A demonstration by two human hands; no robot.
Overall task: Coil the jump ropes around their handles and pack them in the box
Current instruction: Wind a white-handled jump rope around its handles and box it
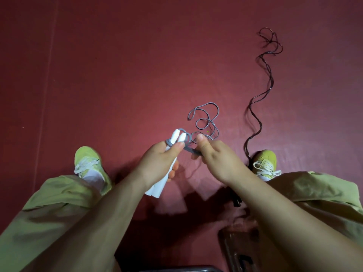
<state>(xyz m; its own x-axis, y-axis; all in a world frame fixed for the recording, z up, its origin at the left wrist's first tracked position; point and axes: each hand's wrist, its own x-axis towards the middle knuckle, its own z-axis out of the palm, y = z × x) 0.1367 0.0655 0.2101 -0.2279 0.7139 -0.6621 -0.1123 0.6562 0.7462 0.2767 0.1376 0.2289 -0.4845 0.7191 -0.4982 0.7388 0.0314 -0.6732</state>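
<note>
Down at the near edge, under the right forearm, sits a dark box (235, 250), only partly in view (its inside is too dim to read). Just above it, tucked beneath the right wrist, the black handles (237, 201) of a second rope lie on the red floor (137, 75).

Now to the action: the left hand (157, 163) is curled tight around a pair of white handles (163, 179), held side by side, their tips poking out past the fingers and their butts sticking out below the palm. A few turns of grey rope (204, 118) are wound round the handles right at the thumb. The right hand (216, 160), just beside the left, pinches that same grey rope between thumb and curled fingers, a short taut stretch running between the two hands.

Beyond the right thumb, the loose rest of the grey rope sprawls in curly loops on the floor, close to the hands. To the outside of each hand there's a yellow-green shoe (90, 165) with white laces, and olive trousers (49, 213) covering the legs on both sides.

Further out, past the right hand and by the right shoe, the dark rope (259, 114) snakes away in wavy bends (doubled strands, it looks like) and ends in a loose tangle at the far end, well apart from both hands.
</note>
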